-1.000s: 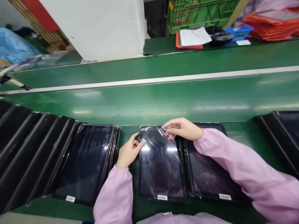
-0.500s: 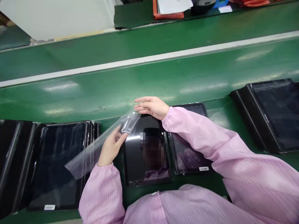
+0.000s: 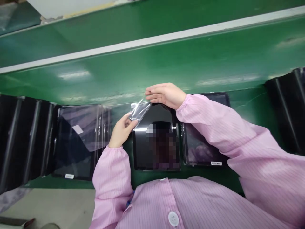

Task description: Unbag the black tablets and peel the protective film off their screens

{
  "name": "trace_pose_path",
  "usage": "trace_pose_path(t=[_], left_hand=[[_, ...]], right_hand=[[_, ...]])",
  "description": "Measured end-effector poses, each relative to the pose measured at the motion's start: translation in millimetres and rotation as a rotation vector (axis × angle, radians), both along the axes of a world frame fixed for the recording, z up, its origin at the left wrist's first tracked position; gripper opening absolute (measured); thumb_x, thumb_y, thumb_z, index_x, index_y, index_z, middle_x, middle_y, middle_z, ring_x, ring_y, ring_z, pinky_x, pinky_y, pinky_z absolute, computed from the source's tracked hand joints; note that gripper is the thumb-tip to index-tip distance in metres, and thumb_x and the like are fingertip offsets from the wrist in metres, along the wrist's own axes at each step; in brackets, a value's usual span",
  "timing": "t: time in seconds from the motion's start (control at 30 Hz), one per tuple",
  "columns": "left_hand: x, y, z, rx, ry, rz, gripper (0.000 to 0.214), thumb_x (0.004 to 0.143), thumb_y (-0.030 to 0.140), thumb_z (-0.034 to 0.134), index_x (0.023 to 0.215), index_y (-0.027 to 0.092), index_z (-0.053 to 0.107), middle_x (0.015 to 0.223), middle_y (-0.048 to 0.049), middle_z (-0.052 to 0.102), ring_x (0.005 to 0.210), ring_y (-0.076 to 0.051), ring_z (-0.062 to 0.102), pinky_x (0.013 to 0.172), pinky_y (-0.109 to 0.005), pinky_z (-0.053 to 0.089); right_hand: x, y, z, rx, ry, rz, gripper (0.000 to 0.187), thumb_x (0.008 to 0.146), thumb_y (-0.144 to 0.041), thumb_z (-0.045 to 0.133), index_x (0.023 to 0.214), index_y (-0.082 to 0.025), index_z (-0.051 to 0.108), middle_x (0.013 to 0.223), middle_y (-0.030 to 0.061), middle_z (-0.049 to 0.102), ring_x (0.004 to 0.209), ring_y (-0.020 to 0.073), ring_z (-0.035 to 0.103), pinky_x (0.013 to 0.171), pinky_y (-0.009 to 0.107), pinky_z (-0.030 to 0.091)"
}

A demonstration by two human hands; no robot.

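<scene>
My left hand (image 3: 121, 132) pinches a clear plastic film (image 3: 140, 111) by one corner, and the sheet drapes left over a black tablet (image 3: 73, 162). The middle tablet (image 3: 143, 149) lies flat on the belt just below that hand, its glossy screen bare. My right hand (image 3: 165, 95) rests open and palm down at that tablet's far edge, holding nothing. Another tablet (image 3: 205, 149) with a white label lies to the right, partly under my right sleeve (image 3: 214, 127).
Stacks of black tablets stand at far left (image 3: 9, 140) and far right (image 3: 286, 108) on the green conveyor belt (image 3: 152, 73). A white strip (image 3: 152, 41) runs along the belt. Grey floor (image 3: 47, 206) shows at lower left.
The film has come off the middle tablet's screen and now hangs from my left hand over the left tablet. My right hand has let go and lies open. The view has tilted downward.
</scene>
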State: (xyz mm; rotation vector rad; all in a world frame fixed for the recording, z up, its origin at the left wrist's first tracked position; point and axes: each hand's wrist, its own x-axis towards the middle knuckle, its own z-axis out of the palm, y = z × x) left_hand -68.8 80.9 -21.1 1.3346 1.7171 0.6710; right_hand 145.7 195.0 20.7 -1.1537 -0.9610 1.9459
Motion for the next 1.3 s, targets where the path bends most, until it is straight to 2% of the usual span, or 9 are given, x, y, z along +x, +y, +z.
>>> trace_pose_path(t=[0.23, 0.5, 0.73, 0.9, 1.03, 1.13, 1.2, 1.27, 1.3], left_hand=[[-1, 1, -1.1, 0.054, 0.027, -0.017, 0.046, 0.085, 0.042, 0.064, 0.123, 0.016, 0.065, 0.06, 0.0078, 0.043, 0.059, -0.011, 0.043, 0.064, -0.025, 0.035], [-2, 1, -3.2, 0.046, -0.036, -0.005, 0.062, 0.083, 0.044, 0.066, 0.137, 0.014, 0.057, 0.066, 0.0069, 0.049, 0.065, -0.012, 0.049, 0.074, -0.027, 0.04], [-4, 1, -4.9, 0.041, -0.018, -0.005, 0.066, 0.083, 0.048, 0.067, 0.137, 0.013, 0.056, 0.068, 0.0055, 0.054, 0.067, -0.013, 0.053, 0.075, -0.028, 0.042], [-4, 2, -5.8, 0.042, -0.027, 0.0, 0.063, 0.083, 0.044, 0.067, 0.137, 0.012, 0.056, 0.067, 0.0058, 0.052, 0.067, -0.012, 0.051, 0.074, -0.028, 0.041], [-4, 3, -8.7, 0.056, -0.042, 0.001, 0.06, 0.084, 0.043, 0.067, 0.136, 0.016, 0.058, 0.066, 0.0061, 0.052, 0.066, -0.012, 0.051, 0.072, -0.027, 0.04], [-4, 2, -8.0, 0.065, -0.007, -0.01, 0.058, 0.085, 0.044, 0.067, 0.136, 0.019, 0.058, 0.065, 0.0065, 0.051, 0.064, -0.012, 0.051, 0.07, -0.027, 0.04], [-4, 2, -5.7, 0.055, 0.007, -0.017, 0.059, 0.086, 0.045, 0.066, 0.138, 0.019, 0.057, 0.066, 0.006, 0.053, 0.066, -0.013, 0.053, 0.071, -0.028, 0.04], [-4, 3, -3.4, 0.035, 0.009, -0.016, 0.06, 0.086, 0.047, 0.066, 0.139, 0.02, 0.056, 0.069, 0.0048, 0.056, 0.068, -0.013, 0.054, 0.071, -0.028, 0.041], [-4, 3, -2.8, 0.025, 0.011, -0.014, 0.059, 0.086, 0.047, 0.066, 0.138, 0.021, 0.057, 0.07, 0.0044, 0.057, 0.069, -0.014, 0.055, 0.071, -0.028, 0.041]], right_hand=[[1, 1, -2.0, 0.042, 0.036, -0.025, 0.019, 0.093, 0.0, 0.053, 0.089, -0.005, 0.071, 0.089, 0.009, 0.072, 0.076, 0.0145, 0.073, 0.09, 0.035, 0.06], [4, 2, -4.1, -0.001, 0.103, -0.065, 0.019, 0.093, -0.012, 0.054, 0.086, -0.008, 0.071, 0.08, 0.0067, 0.066, 0.071, 0.0132, 0.068, 0.072, 0.025, 0.058], [12, 7, -0.8, -0.097, 0.053, -0.047, 0.023, 0.094, -0.021, 0.053, 0.08, -0.012, 0.068, 0.08, 0.0073, 0.065, 0.07, 0.0146, 0.063, 0.072, 0.028, 0.058], [17, 11, -7.6, -0.041, 0.032, -0.007, 0.013, 0.089, -0.022, 0.061, 0.08, -0.016, 0.069, 0.085, 0.0065, 0.067, 0.074, 0.0163, 0.062, 0.077, 0.032, 0.058], [22, 17, -20.0, 0.095, -0.008, 0.129, 0.012, 0.088, -0.03, 0.063, 0.086, -0.02, 0.069, 0.09, 0.0088, 0.068, 0.079, 0.0216, 0.065, 0.081, 0.041, 0.058], [20, 14, -19.2, 0.237, -0.167, 0.193, 0.021, 0.089, -0.036, 0.062, 0.106, -0.024, 0.064, 0.099, 0.0088, 0.069, 0.084, 0.0258, 0.068, 0.078, 0.048, 0.058], [15, -1, -9.7, 0.448, -0.341, 0.115, 0.035, 0.091, -0.034, 0.058, 0.125, -0.031, 0.054, 0.107, 0.0071, 0.067, 0.083, 0.0261, 0.068, 0.074, 0.049, 0.058], [6, -26, 4.3, 0.789, -0.505, -0.01, 0.042, 0.093, -0.03, 0.054, 0.134, -0.036, 0.046, 0.106, 0.0054, 0.067, 0.078, 0.0244, 0.066, 0.072, 0.046, 0.056], [1, -41, 11.0, 0.987, -0.553, -0.033, 0.037, 0.095, -0.028, 0.05, 0.131, -0.036, 0.048, 0.102, 0.0052, 0.067, 0.077, 0.0239, 0.064, 0.07, 0.044, 0.055]])
